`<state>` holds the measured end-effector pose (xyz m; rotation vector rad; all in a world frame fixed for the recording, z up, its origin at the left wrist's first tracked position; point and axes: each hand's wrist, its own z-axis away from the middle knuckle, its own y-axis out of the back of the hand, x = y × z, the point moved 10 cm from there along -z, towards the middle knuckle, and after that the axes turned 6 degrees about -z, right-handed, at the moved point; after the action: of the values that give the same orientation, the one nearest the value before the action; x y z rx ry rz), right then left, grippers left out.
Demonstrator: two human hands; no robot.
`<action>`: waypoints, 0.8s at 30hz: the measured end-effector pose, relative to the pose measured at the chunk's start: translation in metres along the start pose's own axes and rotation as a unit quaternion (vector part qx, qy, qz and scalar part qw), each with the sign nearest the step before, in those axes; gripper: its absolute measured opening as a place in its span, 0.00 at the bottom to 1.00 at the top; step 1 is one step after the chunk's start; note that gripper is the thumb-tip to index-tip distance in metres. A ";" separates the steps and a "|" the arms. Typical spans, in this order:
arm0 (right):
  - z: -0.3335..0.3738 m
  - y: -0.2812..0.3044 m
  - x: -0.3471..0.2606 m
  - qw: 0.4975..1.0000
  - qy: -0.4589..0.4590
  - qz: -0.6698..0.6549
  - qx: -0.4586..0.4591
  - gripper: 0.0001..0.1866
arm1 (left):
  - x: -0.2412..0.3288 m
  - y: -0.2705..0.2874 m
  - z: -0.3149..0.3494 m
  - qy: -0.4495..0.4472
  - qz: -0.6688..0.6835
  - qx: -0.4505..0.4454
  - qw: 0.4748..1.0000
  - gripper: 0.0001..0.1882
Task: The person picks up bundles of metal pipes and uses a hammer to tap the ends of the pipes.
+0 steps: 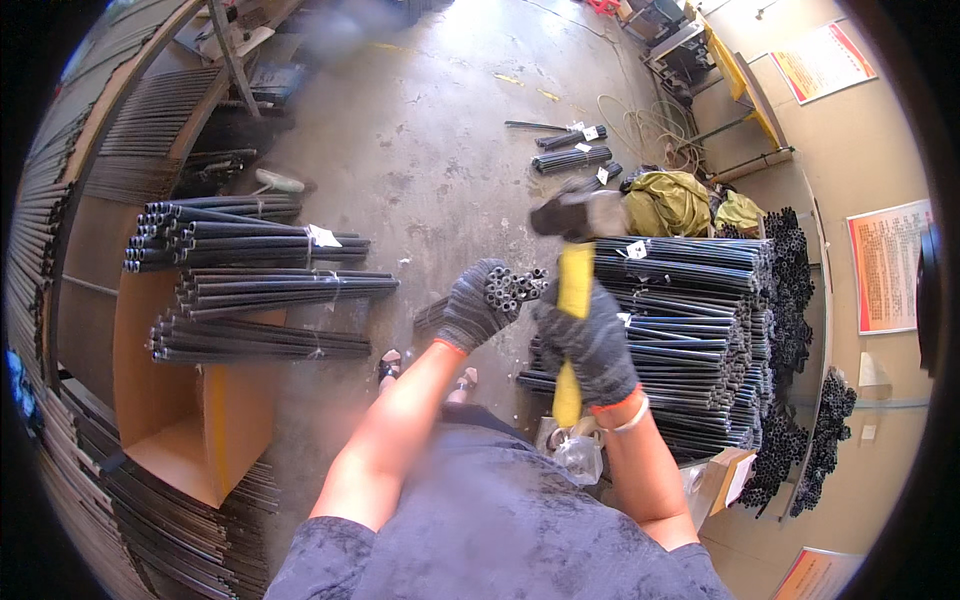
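My left hand (472,308), in a dark grey knit glove with an orange cuff, is wrapped around a bundle of thin black metal tubes (514,290). Their round open ends face up toward me, and lower down the bundle slants away to the left behind the glove. In my gloved right hand (592,345) is a hammer (575,282), gripped by its yellow handle. The dark hammer head, slightly blurred, is raised beyond the hand, above and to the right of the tube ends. A white band circles my right wrist.
To the left, tied bundles of black tubes (270,290) lie across an open cardboard box (190,440), beside racks of rods (150,125). A large tube stack (680,340) stands close on my right. Small bundles (572,160) and an olive sack (668,203) lie farther off.
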<state>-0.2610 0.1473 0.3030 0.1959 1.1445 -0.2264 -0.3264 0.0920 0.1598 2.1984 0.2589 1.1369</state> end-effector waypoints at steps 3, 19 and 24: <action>0.018 0.013 -0.056 0.985 0.160 0.050 0.051 0.09 | 0.004 -0.005 -0.004 -0.033 -0.092 -0.010 0.995 0.11; 0.030 0.030 0.023 0.932 0.280 0.226 0.048 0.04 | 0.014 0.020 -0.008 0.009 0.029 0.044 0.999 0.10; 0.024 0.000 0.010 0.997 -0.017 0.071 -0.004 0.09 | 0.027 0.021 -0.004 -0.120 -0.083 0.042 0.988 0.07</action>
<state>-0.2360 0.1398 0.3034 0.2645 1.0918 -0.0985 -0.3152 0.0898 0.1925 2.3137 0.3826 0.7755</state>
